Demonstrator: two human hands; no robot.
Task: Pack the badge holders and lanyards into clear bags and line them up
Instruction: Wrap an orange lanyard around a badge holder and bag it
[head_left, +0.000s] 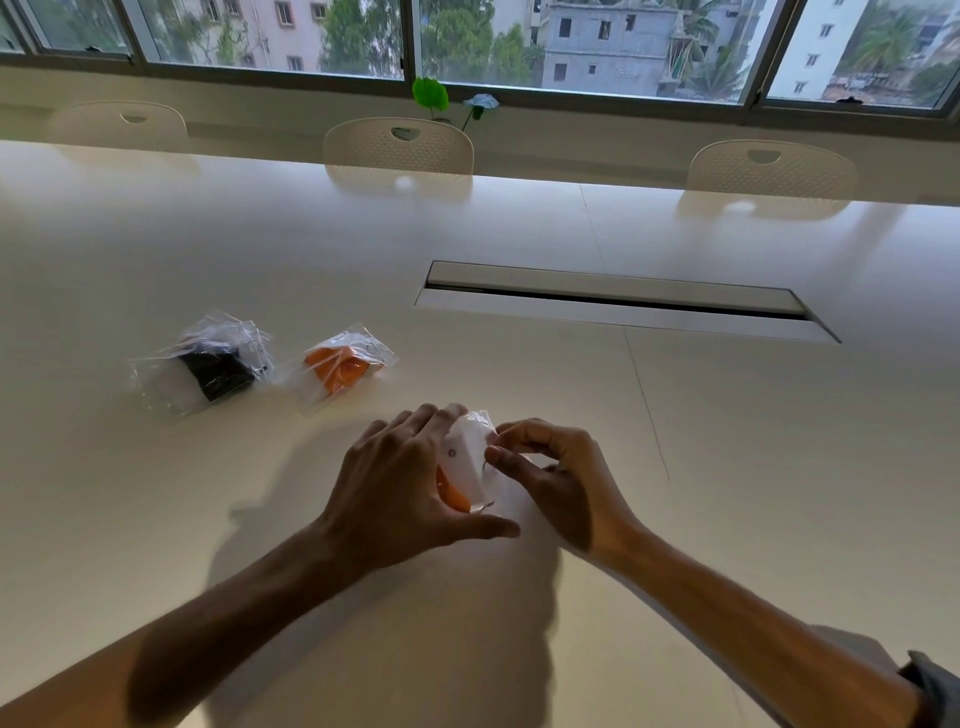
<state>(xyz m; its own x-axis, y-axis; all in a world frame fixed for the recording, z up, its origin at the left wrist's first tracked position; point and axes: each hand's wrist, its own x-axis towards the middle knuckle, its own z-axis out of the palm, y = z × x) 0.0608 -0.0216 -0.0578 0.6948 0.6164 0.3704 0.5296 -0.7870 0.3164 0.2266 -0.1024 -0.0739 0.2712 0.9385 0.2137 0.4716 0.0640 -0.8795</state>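
Both hands together over the near middle of a glossy white table (519, 249), busy with one small clear bag (480, 457). Left hand (400, 483) cupped over the bag's left side, fingers curled across the top, thumb stretched out along the table below it, gripping the packet. Right hand (550, 478) pinching the bag's right edge between thumb and forefinger, other fingers curled in. Inside the bag, a white badge holder (464, 460) with a small round hole, tilted on edge, and a bit of orange lanyard (453, 496) showing at the lower left, partly hidden by the left palm. Farther back on the left, two packed bags lying side by side, just apart: a bag with black lanyard (208, 366) on the left, a bag with orange lanyard (340, 366) on the right. Beyond, to the right, a long cable slot (623, 299) sunk into the tabletop. Three pale chairs (397, 145) along the far edge, a small green plant (431, 96) on the sill, windows behind.
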